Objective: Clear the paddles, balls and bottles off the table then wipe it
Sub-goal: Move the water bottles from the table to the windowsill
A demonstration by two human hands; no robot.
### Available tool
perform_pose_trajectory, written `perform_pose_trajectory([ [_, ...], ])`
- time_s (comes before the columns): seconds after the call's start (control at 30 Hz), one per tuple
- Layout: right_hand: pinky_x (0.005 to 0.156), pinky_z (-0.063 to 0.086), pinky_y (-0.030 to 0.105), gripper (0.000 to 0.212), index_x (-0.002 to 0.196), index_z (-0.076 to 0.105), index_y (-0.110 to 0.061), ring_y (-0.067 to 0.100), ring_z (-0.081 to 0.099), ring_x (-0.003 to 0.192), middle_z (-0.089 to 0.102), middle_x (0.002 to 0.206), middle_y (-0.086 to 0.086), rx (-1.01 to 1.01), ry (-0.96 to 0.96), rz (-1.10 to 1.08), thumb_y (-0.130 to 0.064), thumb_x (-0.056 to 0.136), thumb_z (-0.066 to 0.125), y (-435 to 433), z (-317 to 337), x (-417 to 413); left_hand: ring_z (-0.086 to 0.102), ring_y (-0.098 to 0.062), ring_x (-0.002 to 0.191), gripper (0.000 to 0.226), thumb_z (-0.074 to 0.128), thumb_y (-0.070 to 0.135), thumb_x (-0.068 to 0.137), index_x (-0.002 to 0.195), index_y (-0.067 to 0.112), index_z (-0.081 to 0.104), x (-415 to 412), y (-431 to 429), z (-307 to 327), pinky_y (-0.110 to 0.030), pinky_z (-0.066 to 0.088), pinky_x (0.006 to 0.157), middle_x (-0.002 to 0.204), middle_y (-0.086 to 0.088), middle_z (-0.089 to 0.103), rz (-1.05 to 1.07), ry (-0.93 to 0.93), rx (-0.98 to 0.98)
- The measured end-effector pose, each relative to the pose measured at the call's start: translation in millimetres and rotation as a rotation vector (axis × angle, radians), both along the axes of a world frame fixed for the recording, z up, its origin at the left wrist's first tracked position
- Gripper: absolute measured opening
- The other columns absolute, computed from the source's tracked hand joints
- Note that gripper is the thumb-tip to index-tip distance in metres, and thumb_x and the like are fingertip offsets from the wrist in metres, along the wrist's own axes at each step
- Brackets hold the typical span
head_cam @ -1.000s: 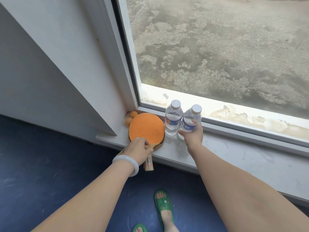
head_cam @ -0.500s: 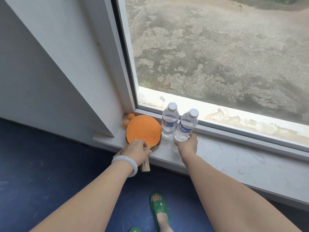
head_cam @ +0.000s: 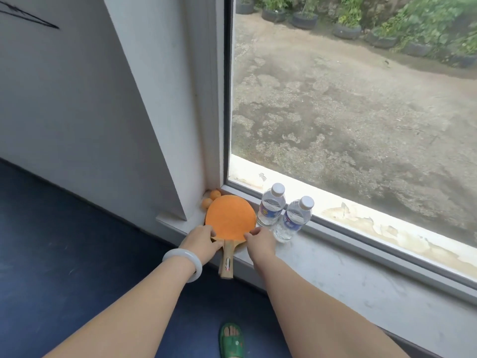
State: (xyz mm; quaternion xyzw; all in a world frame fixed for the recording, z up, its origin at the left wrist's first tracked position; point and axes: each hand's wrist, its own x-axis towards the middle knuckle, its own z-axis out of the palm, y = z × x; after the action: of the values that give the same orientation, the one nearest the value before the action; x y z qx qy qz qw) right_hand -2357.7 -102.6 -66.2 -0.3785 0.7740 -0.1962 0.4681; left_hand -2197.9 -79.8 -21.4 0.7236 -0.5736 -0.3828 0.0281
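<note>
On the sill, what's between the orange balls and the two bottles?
Head view: the paddle lies flat there, orange face up, between balls and bottles.
</note>
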Motion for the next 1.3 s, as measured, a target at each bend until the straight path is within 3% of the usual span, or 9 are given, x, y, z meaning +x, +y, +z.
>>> perform_pose_trajectory([
  [0.1,0.084,0.048,0.033,0.02,0.111,0.061,-0.011,0.026,0.061,0.099,0.066,0.109,0.009,-0.026,0.026,0.181,-0.024,0.097,0.056,-9,11,33,0.06,-0.017,0.094,0.015,0.06,0.029,0.093,0.104,0.018,0.058,23,10,7,-0.034,0.052,0.082,0.109,0.0,0.058,0.117,0.012,-0.006],
  [0.23,0.078,0.044,0.03,0.021,0.107,0.065,-0.008,0.027,0.061,0.095,0.069,0.108,0.01,-0.04,0.04,0.485,-0.023,0.096,0.055,-15,20,94,0.057,-0.017,0.105,0.031,0.06,0.032,0.094,0.121,0.016,0.058,78,30,11,-0.034,0.048,0.094,0.125,-0.001,0.052,0.262,-0.062,-0.03],
  [0.37,0.074,0.047,0.029,0.023,0.077,0.057,-0.016,0.03,0.066,0.094,0.072,0.103,0.014,-0.021,0.09,0.788,-0.027,0.097,0.055,-5,28,170,0.055,-0.019,0.109,0.032,0.058,0.032,0.096,0.124,0.016,0.057,145,64,19,-0.036,0.047,0.096,0.127,-0.001,0.051,0.469,-0.097,-0.031],
  [0.53,0.078,0.046,0.025,0.016,0.081,0.061,-0.017,0.028,0.066,0.106,0.068,0.097,0.009,-0.018,0.055,1.008,-0.027,0.093,0.064,13,42,277,0.054,-0.021,0.112,0.033,0.058,0.031,0.097,0.126,0.015,0.055,236,113,29,-0.036,0.045,0.098,0.13,-0.001,0.049,0.7,-0.123,-0.042],
  [0.6,0.081,0.043,0.024,0.015,0.099,0.064,-0.013,0.027,0.062,0.111,0.066,0.107,0.008,-0.028,0.05,1.094,-0.027,0.093,0.065,19,50,325,0.054,-0.021,0.113,0.034,0.058,0.03,0.097,0.126,0.014,0.055,278,132,32,-0.035,0.044,0.098,0.13,-0.003,0.049,0.774,-0.137,-0.05],
  [0.67,0.086,0.041,0.024,0.036,0.123,0.059,-0.009,0.026,0.058,0.118,0.063,0.123,0.008,-0.056,0.061,1.177,-0.028,0.094,0.065,24,59,376,0.053,-0.022,0.114,0.033,0.058,0.029,0.097,0.126,0.013,0.055,322,150,35,-0.033,0.044,0.098,0.129,-0.004,0.049,0.838,-0.15,-0.063],
  [0.8,0.104,0.04,0.03,0.059,0.143,0.042,-0.01,0.025,0.049,0.13,0.051,0.142,0.009,-0.129,0.108,1.371,-0.034,0.094,0.065,34,78,478,0.055,-0.023,0.112,0.035,0.057,0.031,0.097,0.127,0.014,0.054,413,178,44,-0.035,0.046,0.097,0.131,-0.004,0.048,0.933,-0.15,-0.074],
  [1.03,0.107,0.039,0.036,0.071,0.153,0.025,-0.017,0.024,0.034,0.14,0.035,0.153,0.004,-0.259,0.195,1.571,-0.036,0.095,0.061,37,101,634,0.054,-0.027,0.115,0.043,0.056,0.035,0.097,0.133,0.013,0.047,567,193,64,-0.039,0.045,0.099,0.136,-0.006,0.044,0.969,-0.175,-0.071],
  [1.3,0.111,0.038,0.038,0.077,0.153,0.024,-0.014,0.028,0.038,0.138,0.035,0.153,0.009,-0.287,0.274,1.605,-0.04,0.092,0.064,-22,86,784,0.051,-0.027,0.118,0.048,0.057,0.036,0.097,0.135,0.011,0.044,713,134,56,-0.036,0.043,0.096,0.136,-0.006,0.042,0.936,-0.172,-0.047],
])
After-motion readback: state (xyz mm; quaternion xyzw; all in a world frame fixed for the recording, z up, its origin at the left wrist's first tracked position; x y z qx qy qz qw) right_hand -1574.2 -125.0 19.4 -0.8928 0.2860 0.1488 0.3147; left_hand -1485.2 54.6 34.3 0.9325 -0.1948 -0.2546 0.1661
